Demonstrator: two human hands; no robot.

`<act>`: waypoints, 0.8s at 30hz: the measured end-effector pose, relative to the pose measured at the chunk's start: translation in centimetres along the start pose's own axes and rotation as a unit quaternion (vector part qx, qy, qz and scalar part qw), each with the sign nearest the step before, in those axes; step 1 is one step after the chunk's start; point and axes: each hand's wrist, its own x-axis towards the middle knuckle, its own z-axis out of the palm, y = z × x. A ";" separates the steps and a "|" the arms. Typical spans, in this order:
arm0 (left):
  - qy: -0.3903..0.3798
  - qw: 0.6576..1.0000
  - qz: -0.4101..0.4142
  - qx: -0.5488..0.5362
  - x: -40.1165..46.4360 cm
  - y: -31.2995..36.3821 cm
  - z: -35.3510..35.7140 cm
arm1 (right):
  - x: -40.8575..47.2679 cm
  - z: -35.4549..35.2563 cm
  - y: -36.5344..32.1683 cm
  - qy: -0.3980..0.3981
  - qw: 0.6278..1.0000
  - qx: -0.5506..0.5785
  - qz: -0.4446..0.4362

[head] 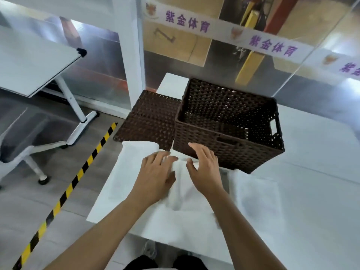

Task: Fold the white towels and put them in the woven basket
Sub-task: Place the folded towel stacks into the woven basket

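Both hands flat on towels [181, 191] at tabletop [321, 191] near edge: left hand [157, 176] and right hand [204, 168], fingers spread, gripping nothing. Basket [229, 123] empty, just behind towels; lid [150, 119] beside it.

grey floor [23, 207] | hazard tape [78, 174] | office chair [25, 133] | glass wall [253, 36]

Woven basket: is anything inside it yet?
The woven basket shows only its bare dark floor, with no towel inside. Its near wall hides the closest strip of floor. The white towels lie on the table under both hands.
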 end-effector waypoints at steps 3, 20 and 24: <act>0.014 0.999 0.034 0.004 1.0 2.9 1.0 | -1.3 -2.7 2.1 0.022 0.999 -0.010 0.025; -0.084 0.995 0.053 -0.029 2.4 20.6 12.8 | -11.0 -13.8 23.5 0.034 0.985 0.004 0.171; -0.131 0.988 0.037 -0.068 1.3 22.6 16.9 | -13.1 -13.6 27.4 0.021 0.984 0.016 0.174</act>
